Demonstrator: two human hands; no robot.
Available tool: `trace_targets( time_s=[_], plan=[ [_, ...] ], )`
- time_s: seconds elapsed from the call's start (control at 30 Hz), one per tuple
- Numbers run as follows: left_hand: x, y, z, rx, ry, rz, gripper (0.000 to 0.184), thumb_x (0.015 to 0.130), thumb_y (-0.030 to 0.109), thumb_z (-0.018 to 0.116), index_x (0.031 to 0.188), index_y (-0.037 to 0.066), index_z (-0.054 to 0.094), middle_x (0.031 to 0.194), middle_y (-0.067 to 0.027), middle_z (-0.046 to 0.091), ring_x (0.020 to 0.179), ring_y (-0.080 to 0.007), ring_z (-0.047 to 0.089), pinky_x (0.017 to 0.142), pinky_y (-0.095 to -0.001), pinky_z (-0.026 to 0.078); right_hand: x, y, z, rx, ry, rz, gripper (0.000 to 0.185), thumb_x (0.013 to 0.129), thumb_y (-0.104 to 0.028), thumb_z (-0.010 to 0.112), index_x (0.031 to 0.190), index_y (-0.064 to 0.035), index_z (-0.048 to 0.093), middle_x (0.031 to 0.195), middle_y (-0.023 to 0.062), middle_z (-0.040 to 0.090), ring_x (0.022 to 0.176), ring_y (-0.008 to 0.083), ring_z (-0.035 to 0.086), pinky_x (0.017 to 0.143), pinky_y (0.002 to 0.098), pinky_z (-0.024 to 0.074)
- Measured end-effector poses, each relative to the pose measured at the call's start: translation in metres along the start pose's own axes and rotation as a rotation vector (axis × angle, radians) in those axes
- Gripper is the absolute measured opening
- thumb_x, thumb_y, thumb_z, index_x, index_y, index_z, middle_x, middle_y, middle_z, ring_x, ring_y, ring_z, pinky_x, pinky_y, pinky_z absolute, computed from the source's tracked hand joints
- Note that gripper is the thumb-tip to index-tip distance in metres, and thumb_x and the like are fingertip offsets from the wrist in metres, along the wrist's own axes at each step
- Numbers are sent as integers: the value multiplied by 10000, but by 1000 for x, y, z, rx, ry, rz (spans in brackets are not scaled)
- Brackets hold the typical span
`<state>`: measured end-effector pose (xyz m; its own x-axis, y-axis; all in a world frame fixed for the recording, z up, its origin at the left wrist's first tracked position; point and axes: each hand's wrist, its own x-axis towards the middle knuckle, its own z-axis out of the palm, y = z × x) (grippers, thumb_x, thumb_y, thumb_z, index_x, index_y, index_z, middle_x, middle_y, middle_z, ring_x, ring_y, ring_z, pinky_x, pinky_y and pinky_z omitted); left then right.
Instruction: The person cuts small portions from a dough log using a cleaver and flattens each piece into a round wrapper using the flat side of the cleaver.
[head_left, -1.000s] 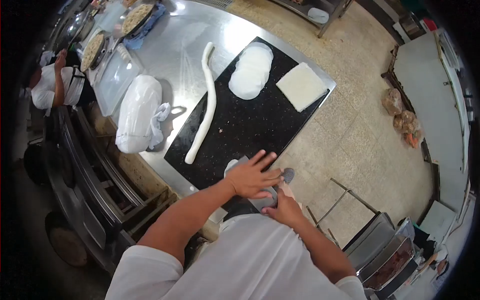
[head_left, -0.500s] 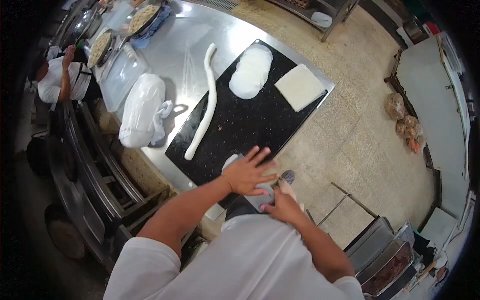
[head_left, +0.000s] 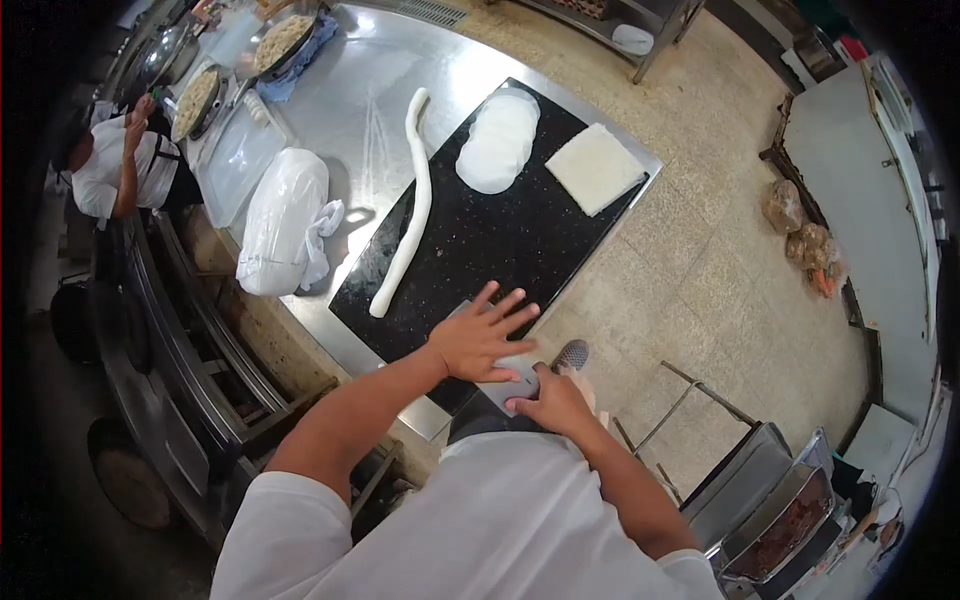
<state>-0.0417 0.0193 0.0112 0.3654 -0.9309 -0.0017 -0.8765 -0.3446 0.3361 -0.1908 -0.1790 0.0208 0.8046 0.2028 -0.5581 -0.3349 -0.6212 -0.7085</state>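
Left hand [head_left: 482, 342], fingers spread, over flat grey piece [head_left: 512, 372]; right hand [head_left: 560, 402] pinching its edge; dough rope [head_left: 418, 200] on black slab [head_left: 475, 250]

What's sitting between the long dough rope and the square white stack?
In the head view, overlapping white rounds lie between the dough rope and the square stack, resting on the black board.
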Motion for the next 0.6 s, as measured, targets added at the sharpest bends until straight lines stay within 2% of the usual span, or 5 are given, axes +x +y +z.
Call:
trace_targets(
  time_s=[0.07, 0.33, 0.4, 0.5, 0.6],
  plan=[
    [-2, 3, 12, -4, -75, 32, 728, 907, 638, 589, 1480, 191, 555, 1631, -111, 401, 1558, -357, 256, 1243, -646, 125, 5, -1, -7, -37, -7, 62, 687, 767, -464, 857, 1191, 3, 582, 1016, 282, 726, 1001, 450, 711, 859, 515, 553],
    [55, -35, -41, 150, 377, 12, 734, 852, 664, 668, 1404, 184, 607, 1465, -114, 556, 1443, -350, 429, 1216, -572, 256, 39, -22, -65, -253, 296, 41, 654, 856, -403, 790, 1246, 19, 477, 900, 302, 712, 890, 482, 712, 750, 540, 553],
    [45, -22, -62, -152, 167, -491, 739, 831, 664, 692, 1370, 163, 619, 1345, -138, 637, 1294, -375, 572, 1130, -496, 403, 14, -15, -36, -195, 286, 140, 630, 874, -378, 769, 1258, 18, 464, 917, 318, 705, 889, 492, 706, 750, 543, 551],
    [12, -12, -51, -453, -259, -661, 800, 834, 794, 617, 1166, 71, 708, 1066, -210, 727, 1069, -414, 687, 954, -507, 528, -47, 10, 12, -75, 244, 144, 592, 893, -335, 739, 1270, 26, 459, 952, 343, 690, 884, 516, 690, 744, 541, 547],
    [-27, 14, -29, -599, -107, -636, 718, 845, 760, 646, 952, 52, 712, 906, -194, 743, 880, -391, 730, 811, -496, 565, -101, 5, 19, -173, 162, 233, 577, 892, -334, 747, 1260, 27, 489, 953, 328, 696, 875, 513, 691, 745, 526, 550]
  ],
)
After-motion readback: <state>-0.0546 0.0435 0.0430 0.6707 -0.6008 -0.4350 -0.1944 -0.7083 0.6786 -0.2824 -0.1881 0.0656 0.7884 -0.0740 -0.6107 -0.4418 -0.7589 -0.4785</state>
